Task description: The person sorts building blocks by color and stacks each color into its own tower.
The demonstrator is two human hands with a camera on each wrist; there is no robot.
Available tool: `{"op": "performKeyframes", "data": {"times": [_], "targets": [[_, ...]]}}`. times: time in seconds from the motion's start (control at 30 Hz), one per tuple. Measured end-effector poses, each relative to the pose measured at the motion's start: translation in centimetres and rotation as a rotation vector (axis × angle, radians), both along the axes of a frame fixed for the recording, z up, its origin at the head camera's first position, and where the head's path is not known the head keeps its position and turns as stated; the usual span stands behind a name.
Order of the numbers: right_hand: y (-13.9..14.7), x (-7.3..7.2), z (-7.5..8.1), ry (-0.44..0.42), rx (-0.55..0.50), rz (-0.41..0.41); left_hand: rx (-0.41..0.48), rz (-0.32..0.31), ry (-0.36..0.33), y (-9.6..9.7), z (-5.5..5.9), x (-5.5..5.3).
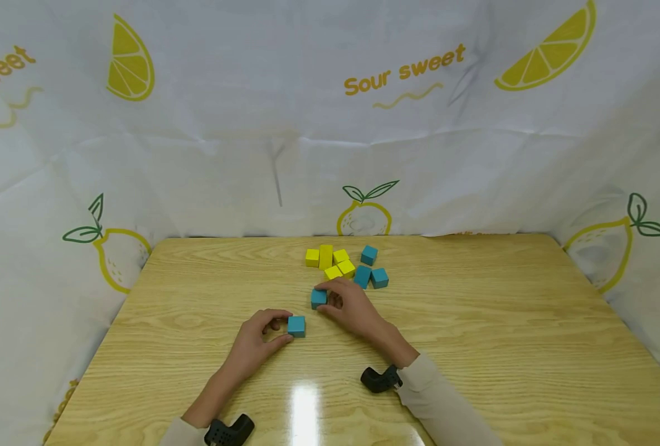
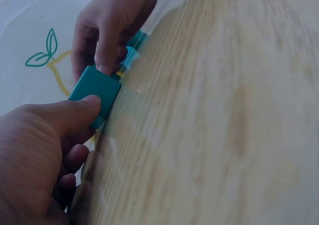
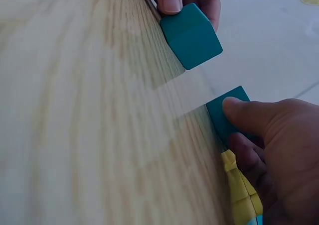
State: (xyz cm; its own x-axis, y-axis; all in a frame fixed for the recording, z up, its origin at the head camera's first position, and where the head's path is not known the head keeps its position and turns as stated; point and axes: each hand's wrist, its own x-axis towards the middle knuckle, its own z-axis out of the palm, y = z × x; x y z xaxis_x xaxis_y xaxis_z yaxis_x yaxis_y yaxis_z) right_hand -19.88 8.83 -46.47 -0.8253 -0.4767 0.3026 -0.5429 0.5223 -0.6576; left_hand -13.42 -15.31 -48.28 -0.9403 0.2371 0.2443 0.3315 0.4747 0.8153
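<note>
My left hand (image 1: 254, 344) pinches a blue cube (image 1: 296, 326) between thumb and fingers, low at the tabletop. Farther back and slightly right, my right hand (image 1: 352, 308) grips a second blue cube (image 1: 319, 299), its thumb on the near side and fingertips at the far side. A gap separates the two cubes, which shows well in the right wrist view between the left-hand cube (image 3: 192, 38) and the right-hand cube (image 3: 227, 110). From the left wrist, the nearer cube (image 2: 95, 93) partly covers the right hand (image 2: 109, 28).
Behind the right hand lie several yellow blocks (image 1: 325, 256) in a close cluster. Right of them are three blue blocks (image 1: 379, 278). The wooden table (image 1: 475, 347) ends at a white curtain (image 1: 224, 179) with lemon prints, which also hangs along both sides.
</note>
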Motion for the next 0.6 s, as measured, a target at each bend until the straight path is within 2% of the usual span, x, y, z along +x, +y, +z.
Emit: {"op": "performKeyframes", "data": {"times": [0.27,0.6], "targets": [[0.9,0.6,-0.6,-0.138,-0.133,0.044,0.003,0.004,-0.011,0.0,0.1,0.0],[1.5,1.9,-0.6,-0.218,-0.149,0.075,-0.008,0.006,0.007,0.0,0.0,-0.1]]}}
